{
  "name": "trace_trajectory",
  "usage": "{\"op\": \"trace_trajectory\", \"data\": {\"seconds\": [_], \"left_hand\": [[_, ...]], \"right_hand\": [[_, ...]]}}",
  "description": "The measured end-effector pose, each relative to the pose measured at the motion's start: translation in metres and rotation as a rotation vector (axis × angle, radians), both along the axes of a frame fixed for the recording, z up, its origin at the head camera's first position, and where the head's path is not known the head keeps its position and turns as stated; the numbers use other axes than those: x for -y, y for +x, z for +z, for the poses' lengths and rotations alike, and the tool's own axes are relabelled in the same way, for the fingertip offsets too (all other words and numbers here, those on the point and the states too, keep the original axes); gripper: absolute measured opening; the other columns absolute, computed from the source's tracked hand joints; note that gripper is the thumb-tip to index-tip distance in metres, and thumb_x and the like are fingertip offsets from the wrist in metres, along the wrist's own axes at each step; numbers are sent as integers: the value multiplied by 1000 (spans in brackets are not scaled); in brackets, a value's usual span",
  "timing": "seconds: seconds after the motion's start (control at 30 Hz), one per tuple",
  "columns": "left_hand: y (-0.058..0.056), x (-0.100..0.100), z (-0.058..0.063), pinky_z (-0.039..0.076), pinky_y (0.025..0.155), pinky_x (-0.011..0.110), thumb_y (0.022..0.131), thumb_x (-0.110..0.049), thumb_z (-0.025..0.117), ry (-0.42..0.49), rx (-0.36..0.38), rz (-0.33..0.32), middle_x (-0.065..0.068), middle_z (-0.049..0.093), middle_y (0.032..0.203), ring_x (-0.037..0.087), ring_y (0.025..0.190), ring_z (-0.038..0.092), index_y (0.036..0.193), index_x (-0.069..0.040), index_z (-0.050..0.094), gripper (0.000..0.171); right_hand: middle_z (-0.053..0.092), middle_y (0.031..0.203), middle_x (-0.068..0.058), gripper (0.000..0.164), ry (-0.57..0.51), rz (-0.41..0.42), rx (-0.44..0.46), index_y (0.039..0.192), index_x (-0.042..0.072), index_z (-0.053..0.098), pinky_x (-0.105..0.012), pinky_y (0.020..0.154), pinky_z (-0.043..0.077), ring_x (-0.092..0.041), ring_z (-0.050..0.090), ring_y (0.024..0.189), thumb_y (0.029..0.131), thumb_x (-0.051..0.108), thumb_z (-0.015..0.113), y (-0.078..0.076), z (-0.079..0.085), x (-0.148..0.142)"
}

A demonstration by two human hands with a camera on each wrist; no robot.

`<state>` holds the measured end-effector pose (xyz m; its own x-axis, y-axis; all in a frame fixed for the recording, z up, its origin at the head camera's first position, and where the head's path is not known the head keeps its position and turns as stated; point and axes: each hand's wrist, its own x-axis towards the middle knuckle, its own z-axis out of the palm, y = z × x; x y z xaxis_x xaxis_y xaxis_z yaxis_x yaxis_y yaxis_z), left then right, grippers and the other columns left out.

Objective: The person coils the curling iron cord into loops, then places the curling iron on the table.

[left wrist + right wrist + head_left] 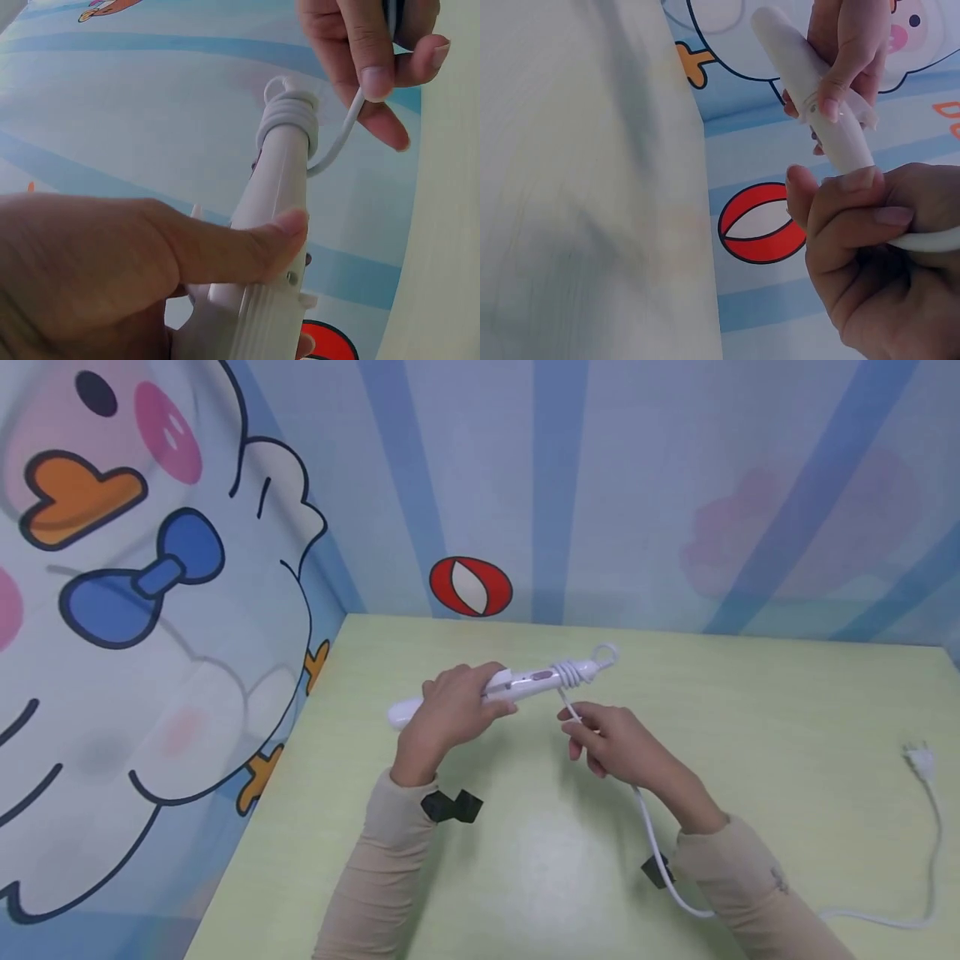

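A white curling iron [534,682] is held up over the table, tilted slightly, its rounded end to the left. My left hand [456,703] grips it around the middle, thumb along the body in the left wrist view. Several turns of its white cord [572,673] are wound around the handle end, and a small cord loop [606,653] sticks out past the tip. Just below these turns, my right hand [617,742] pinches the cord between thumb and fingers. From there the cord hangs down past the right wrist.
Beyond the right sleeve, the cord runs on over the pale green table [540,860] to a two-pin plug [921,762] at the right. Behind the table stands a blue striped wall [630,485], with a painted cartoon bird [225,727] on the left.
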<state>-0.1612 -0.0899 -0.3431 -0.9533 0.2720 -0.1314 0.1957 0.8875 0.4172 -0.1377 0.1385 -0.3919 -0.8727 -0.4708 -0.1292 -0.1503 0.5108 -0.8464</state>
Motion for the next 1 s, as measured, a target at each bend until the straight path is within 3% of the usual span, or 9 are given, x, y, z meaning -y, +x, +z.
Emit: {"op": "trace_trajectory", "data": {"seconds": [0.33,0.47,0.73,1.0], "left_hand": [[1,-2,-1,37,87,50,86,-32,70,-72,-21,142,7,60,104,28,95,51,130,-26,55,46],[1,-1,-3,35,89,51,86,-32,71,-73,-2,163,7,60,104,29,96,50,130,-25,55,46],[3,-4,1,34,92,52,86,-30,70,-110,34,176,8,59,106,30,97,48,130,-27,55,46],[6,-7,4,33,91,52,87,-30,69,-144,43,171,10,58,103,32,96,47,127,-26,56,42]], "right_hand": [[58,73,-2,26,31,35,-59,122,8,58,-28,45,41,-14,47,47,100,19,50,7,8,0],[57,74,0,26,75,25,-123,121,10,60,-26,45,39,-12,43,47,101,20,48,7,13,0],[56,75,4,25,185,49,-364,119,8,63,-27,58,40,-9,42,58,100,17,50,3,20,-5],[55,85,-1,23,328,113,-734,114,7,68,-23,58,41,-8,43,65,92,9,62,-4,24,-13]]}}
